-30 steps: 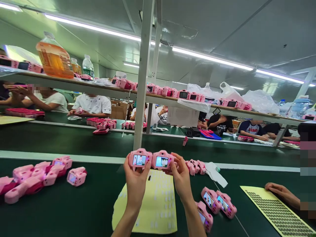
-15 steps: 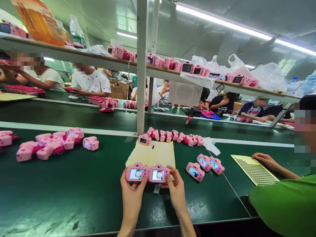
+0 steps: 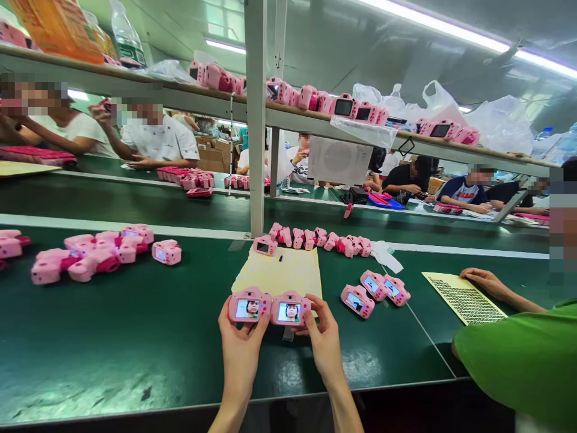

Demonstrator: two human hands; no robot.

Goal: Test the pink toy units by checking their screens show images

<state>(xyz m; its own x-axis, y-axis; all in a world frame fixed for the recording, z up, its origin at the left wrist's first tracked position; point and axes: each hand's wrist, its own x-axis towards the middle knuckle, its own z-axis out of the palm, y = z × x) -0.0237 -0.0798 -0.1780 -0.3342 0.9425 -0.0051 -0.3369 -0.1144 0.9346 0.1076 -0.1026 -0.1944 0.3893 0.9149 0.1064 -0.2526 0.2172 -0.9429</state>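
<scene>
My left hand [image 3: 241,346] is closed around a pink toy camera [image 3: 233,299], its thumb at the lower right edge. Side by side with it, a second pink toy camera [image 3: 295,296] is gripped at its right end by my right hand [image 3: 322,337]. Both screens face me, lit with a picture of a face. Beyond the two cameras lies a yellow sticker sheet [image 3: 288,270] on the green bench. At its far left corner rests another pink camera [image 3: 265,245] with a dark screen. To the right, three lit cameras [image 3: 357,300] lie close together.
More pink cameras [image 3: 92,261] lie in a pile at left, and a row [image 3: 309,239] lines the bench's far side. A post [image 3: 256,120] rises behind the sheet to a loaded shelf [image 3: 297,120]. At right, a co-worker's hand [image 3: 484,281] touches another yellow sheet [image 3: 451,297].
Both held cameras have risen slightly and their screens show the face larger. My view has tilted a little. Across the bench, a person in white has raised a hand with an object.
</scene>
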